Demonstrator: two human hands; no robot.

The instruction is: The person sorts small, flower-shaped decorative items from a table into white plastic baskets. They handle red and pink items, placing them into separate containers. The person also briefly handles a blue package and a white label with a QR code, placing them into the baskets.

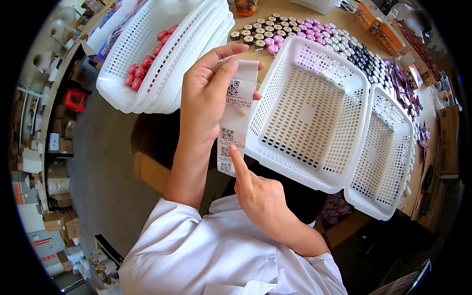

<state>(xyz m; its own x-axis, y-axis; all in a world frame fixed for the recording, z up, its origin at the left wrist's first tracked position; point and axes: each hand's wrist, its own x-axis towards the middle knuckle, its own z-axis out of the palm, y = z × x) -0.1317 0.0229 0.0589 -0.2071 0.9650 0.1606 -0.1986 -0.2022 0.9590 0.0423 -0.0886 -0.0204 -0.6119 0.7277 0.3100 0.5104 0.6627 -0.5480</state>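
Note:
My left hand (pixel 210 88) holds the upper part of a long white paper strip (pixel 238 107), pinched under the thumb with fingers behind it. The strip hangs down and bears printed codes and writing. My right hand (pixel 261 199) holds nothing; its index finger is stretched out to the strip's lower part, the other fingers curled. Right of the strip lies a white perforated plastic basket (pixel 306 114), with a smaller white basket (pixel 379 151) beside it. At the upper left, a stack of white baskets (pixel 206 48) has several small red round items (pixel 140 72) in the top one.
Rows of small round items in cream and black, pink (pixel 273 48), pale and dark colours cover the table's far side. Purple wrappers (pixel 403 81) and orange boxes (pixel 383 31) lie at the right. A red stool (pixel 75 100) and shelves with cartons stand at the left.

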